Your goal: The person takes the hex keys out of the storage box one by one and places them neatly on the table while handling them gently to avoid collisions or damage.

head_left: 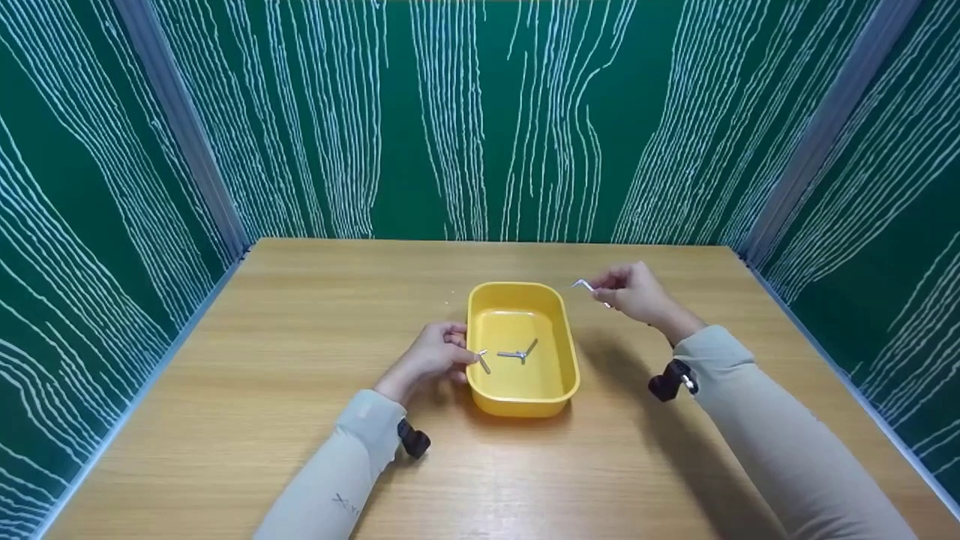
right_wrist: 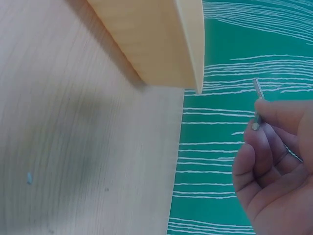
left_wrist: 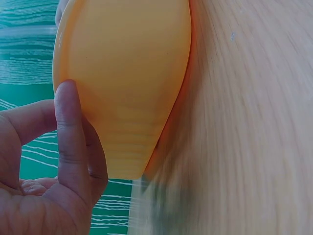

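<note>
A yellow plastic tub stands on the table, its long side running away from me. My left hand grips its left wall, with the thumb at the rim and fingers along the outside. To the right of the far end, my right hand is raised above the table. Between thumb and fingertips it pinches a small bent silver hex key. Similar L-shaped metal hex keys lie on the tub's floor, and another metal piece shows inside by my left thumb.
The wooden table has green walls with white wavy lines along its back and sides. Tiny pale specks lie left of the tub. Each wrist carries a small black camera.
</note>
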Available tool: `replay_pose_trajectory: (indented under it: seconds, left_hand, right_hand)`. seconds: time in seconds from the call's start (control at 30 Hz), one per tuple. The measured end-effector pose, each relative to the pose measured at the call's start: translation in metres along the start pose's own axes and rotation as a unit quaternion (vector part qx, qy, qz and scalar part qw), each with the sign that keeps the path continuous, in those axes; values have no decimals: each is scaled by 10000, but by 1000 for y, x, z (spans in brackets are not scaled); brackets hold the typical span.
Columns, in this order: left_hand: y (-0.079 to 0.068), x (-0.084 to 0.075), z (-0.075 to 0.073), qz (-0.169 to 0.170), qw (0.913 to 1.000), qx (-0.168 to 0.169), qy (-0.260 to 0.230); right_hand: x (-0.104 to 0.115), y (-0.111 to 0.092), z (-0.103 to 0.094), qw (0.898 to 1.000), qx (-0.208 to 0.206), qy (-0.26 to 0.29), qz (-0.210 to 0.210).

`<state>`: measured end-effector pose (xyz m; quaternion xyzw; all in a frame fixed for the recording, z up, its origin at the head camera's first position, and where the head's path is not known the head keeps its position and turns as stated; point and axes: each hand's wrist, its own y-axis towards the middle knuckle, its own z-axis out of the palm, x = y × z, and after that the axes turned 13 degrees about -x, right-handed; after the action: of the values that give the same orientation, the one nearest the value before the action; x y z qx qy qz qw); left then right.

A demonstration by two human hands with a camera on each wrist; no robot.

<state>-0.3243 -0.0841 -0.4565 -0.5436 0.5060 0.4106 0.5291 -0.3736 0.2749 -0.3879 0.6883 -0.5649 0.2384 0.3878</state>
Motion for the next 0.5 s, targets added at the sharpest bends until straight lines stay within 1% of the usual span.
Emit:
replay_pose_trajectory:
  seconds: [0.27, 0.4, 0.5]
  left_hand:
    - [-1, -1, -2, 104, 9999, 60, 39]
    - [-1, -1, -2, 40, 10000, 78, -23]
    - [-1, -1, -2, 60, 9999, 91, -18]
  right_hand:
    - [-8, -4, -8, 9996, -62, -168, 199]
    - [-14, -5, -11, 9994, -96, -216, 271]
    - [-19, -6, -13, 9993, -144, -196, 269]
